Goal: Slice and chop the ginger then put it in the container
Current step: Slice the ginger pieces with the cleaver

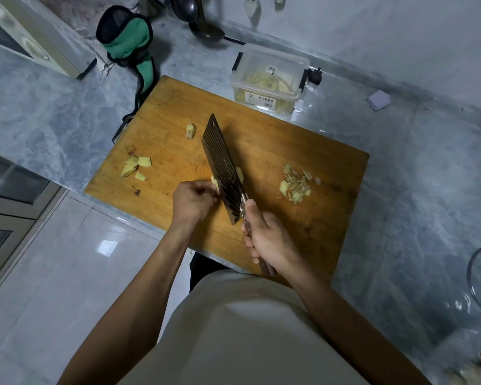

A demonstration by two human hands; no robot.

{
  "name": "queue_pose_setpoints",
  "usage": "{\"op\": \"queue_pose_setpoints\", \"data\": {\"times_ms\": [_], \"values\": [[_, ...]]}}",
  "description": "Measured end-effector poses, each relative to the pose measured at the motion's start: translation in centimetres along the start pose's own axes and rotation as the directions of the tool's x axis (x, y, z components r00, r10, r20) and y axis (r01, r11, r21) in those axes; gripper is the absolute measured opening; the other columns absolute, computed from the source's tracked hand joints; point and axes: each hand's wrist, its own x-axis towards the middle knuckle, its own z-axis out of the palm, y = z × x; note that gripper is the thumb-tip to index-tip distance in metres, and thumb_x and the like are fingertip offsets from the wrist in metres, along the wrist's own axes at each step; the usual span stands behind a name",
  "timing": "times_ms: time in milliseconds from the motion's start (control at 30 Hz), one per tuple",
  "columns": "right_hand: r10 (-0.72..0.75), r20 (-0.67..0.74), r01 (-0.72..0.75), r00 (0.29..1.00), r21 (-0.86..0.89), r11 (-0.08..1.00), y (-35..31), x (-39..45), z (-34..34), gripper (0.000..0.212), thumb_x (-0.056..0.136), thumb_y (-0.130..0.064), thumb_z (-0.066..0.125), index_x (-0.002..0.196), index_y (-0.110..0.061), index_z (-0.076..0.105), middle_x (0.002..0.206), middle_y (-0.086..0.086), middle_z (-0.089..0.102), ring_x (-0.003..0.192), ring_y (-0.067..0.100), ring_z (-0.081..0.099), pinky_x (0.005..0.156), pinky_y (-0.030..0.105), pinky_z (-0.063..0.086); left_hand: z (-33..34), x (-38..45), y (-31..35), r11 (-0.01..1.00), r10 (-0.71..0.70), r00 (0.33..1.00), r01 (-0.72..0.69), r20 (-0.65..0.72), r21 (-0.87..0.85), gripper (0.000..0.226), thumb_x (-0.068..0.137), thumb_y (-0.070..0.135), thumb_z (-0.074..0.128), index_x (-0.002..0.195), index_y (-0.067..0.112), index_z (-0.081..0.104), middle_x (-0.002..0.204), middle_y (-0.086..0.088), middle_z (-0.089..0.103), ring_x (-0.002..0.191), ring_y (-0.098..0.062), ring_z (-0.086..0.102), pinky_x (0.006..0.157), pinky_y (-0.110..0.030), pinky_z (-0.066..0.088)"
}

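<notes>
A grey marble counter carries a wooden cutting board (261,134). Near the board's front edge, the left hand (193,201) pinches a ginger piece (215,184) against the cleaver (224,168), whose handle the right hand (267,237) grips. Ginger looks firm and small, likely slippery, best pinned from above. Chopped ginger (295,184) lies right of the cleaver. Behind the board, the clear container (270,76) holds pale ginger strips.

One cutting board (261,140) lies on the worktop (53,112). On the board are one cleaver (222,168), one heap of ginger slices (296,183) right of the cleaver, and about four loose ginger chunks (136,166) left of it. One plastic container (270,76) stands behind the board. Two hands work at the cleaver.
</notes>
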Motion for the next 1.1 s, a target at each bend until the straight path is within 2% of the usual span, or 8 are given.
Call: {"op": "queue_pose_setpoints", "data": {"times_ms": [67,167,367,500,600,700,867,1100], "values": [[-0.012,-0.004,0.012,1.000,-0.027,1.000,0.0,-0.1,0.0,0.054,0.105,-0.055,0.032,0.076,-0.014,0.051,0.053,-0.001,0.044,0.038,0.010,0.039,0.039,0.023,0.032,0.0,-0.5,-0.4,0.987,0.149,0.989,-0.147,-0.022,0.070,0.023,0.093,0.017,0.064,0.113,0.010,0.073,0.094,0.000,0.075,0.074,-0.007,0.070,0.076,-0.025,0.058],[-0.016,-0.004,0.016,1.000,-0.060,0.998,0.2,-0.1,0.2,0.053,0.106,-0.054,0.032,0.075,-0.014,0.050,0.053,-0.001,0.045,0.038,0.010,0.039,0.039,0.023,0.032,-0.2,-1.7,-0.3,0.928,0.344,0.938,-0.333,-0.043,0.168,0.021,0.091,0.012,0.062,0.106,0.014,0.077,0.090,0.010,0.072,0.075,-0.003,0.066,0.074,-0.020,0.053],[-0.081,-0.011,0.079,0.997,-0.113,0.990,0.6,0.3,0.7,0.055,0.105,-0.054,0.032,0.069,-0.016,0.048,0.052,-0.002,0.044,0.040,0.012,0.040,0.041,0.025,0.033,-0.1,-1.3,-0.9,0.960,0.271,0.959,-0.264,-0.087,0.089,0.025,0.089,0.014,0.064,0.111,0.012,0.076,0.104,0.001,0.075,0.085,0.001,0.069,0.080,-0.015,0.053],[-0.159,-0.059,0.143,0.985,-0.215,0.966,1.1,0.9,1.2,0.054,0.106,-0.051,0.034,0.065,-0.020,0.050,0.051,-0.006,0.048,0.044,0.008,0.044,0.050,0.027,0.033,0.4,-1.8,-0.7,0.955,0.294,0.948,-0.288,-0.118,0.070,0.023,0.091,0.007,0.062,0.109,0.010,0.076,0.095,0.003,0.075,0.076,-0.003,0.068,0.070,-0.009,0.051],[-0.157,-0.070,0.135,0.985,-0.243,0.960,1.7,0.9,1.4,0.053,0.104,-0.055,0.033,0.067,-0.022,0.050,0.057,-0.006,0.048,0.051,0.008,0.043,0.053,0.028,0.033,0.9,-2.0,-0.6,0.964,0.267,0.953,-0.265,-0.140,0.037,0.024,0.092,0.006,0.060,0.107,0.010,0.077,0.091,0.000,0.076,0.074,-0.013,0.069,0.069,-0.020,0.054],[-0.189,-0.055,0.166,0.980,-0.290,0.943,1.9,0.6,1.5,0.057,0.105,-0.054,0.031,0.064,-0.019,0.048,0.049,-0.006,0.044,0.041,0.004,0.041,0.051,0.028,0.032,1.1,-2.1,-1.0,0.970,0.241,0.958,-0.243,-0.152,0.010,0.024,0.091,0.007,0.059,0.104,0.013,0.078,0.081,0.003,0.075,0.068,-0.020,0.067,0.066,-0.031,0.055],[-0.236,-0.011,0.215,0.972,-0.374,0.902,0.9,0.6,1.8,0.057,0.108,-0.048,0.027,0.061,-0.021,0.044,0.044,-0.006,0.043,0.037,0.002,0.044,0.050,0.025,0.031,1.0,-1.8,-0.8,0.979,0.197,0.962,-0.204,-0.191,-0.015,0.020,0.091,0.006,0.061,0.100,0.010,0.078,0.085,0.005,0.074,0.064,0.009,0.063,0.066,-0.012,0.051],[-0.270,-0.017,0.221,0.963,-0.526,0.821,0.7,0.3,2.4,0.052,0.109,-0.046,0.021,0.067,-0.024,0.043,0.063,-0.005,0.047,0.059,0.002,0.042,0.060,0.026,0.027,1.6,-1.9,-0.5,0.982,0.166,0.965,-0.180,-0.202,-0.050,0.020,0.090,0.003,0.059,0.091,0.009,0.079,0.080,0.002,0.075,0.061,0.004,0.064,0.062,-0.010,0.051]]}}
